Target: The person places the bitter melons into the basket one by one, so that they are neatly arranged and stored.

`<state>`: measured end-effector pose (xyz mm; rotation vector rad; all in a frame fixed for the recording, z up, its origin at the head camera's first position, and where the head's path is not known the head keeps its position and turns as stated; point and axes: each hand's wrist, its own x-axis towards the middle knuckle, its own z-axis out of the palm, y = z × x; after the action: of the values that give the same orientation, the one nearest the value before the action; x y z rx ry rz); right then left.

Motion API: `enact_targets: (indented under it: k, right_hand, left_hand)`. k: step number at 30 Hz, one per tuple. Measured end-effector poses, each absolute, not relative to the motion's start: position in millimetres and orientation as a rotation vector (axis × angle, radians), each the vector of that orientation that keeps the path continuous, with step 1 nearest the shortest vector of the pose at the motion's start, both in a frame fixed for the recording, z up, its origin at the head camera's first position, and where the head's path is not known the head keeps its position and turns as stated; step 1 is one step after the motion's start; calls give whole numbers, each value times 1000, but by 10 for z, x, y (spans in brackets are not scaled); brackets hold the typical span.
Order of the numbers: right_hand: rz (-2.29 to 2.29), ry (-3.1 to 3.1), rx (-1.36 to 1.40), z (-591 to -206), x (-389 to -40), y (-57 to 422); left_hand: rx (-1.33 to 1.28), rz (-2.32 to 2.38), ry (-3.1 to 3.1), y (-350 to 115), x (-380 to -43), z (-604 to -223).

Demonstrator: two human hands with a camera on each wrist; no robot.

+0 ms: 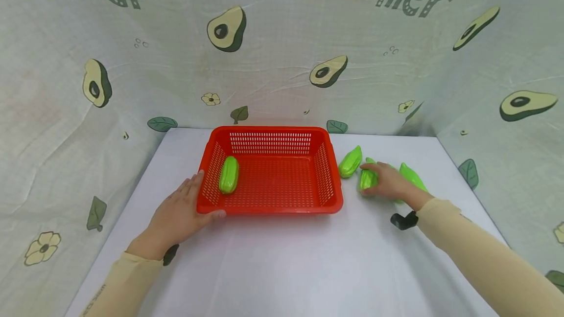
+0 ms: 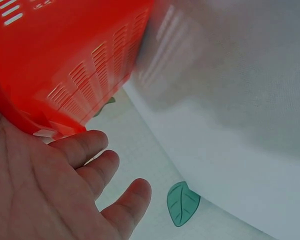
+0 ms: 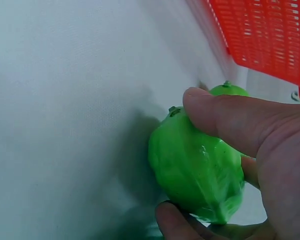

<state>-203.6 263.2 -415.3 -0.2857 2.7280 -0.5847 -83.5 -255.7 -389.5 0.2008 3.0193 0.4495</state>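
A red plastic basket (image 1: 273, 210) with slotted walls stands on the white table. Against its near left corner rests my left hand (image 1: 178, 214), fingers straight along the left wall and thumb over the front rim. The left wrist view shows those fingers beside the basket (image 2: 55, 55). My right hand (image 1: 387, 182) holds a glossy green ribbed fruit (image 1: 368, 178) between thumb and fingers, right of the basket. In the right wrist view this fruit (image 3: 195, 160) has its stem end bare; I cannot tell whether it touches the table.
One green fruit (image 1: 229, 175) lies inside the basket near the left wall. Another green fruit (image 1: 350, 162) lies just outside the basket's right wall. Beyond my right hand is a further green fruit (image 1: 412, 177), partly hidden. A printed cloth (image 1: 273, 92) hangs behind the table.
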Motion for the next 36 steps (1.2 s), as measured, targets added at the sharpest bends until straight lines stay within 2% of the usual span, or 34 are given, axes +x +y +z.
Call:
enact_targets:
  k: [8, 17, 27, 36]
  right_hand:
    - [-549, 2768, -379, -3881, -1983, 2707]
    - [-538, 2799, -562, -3266, -2089, 2534]
    - [-578, 2656, -791, -2838, -2263, 1795]
    - [-503, 2514, -919, -3006, -2455, 911]
  left_hand:
    - [221, 455, 3026, -2552, -827, -3879]
    - [220, 450, 3024, -2556, -816, -3864]
    - [210, 434, 3021, -2573, -819, -3889]
    - [233, 435, 3033, -2566, -819, -3891]
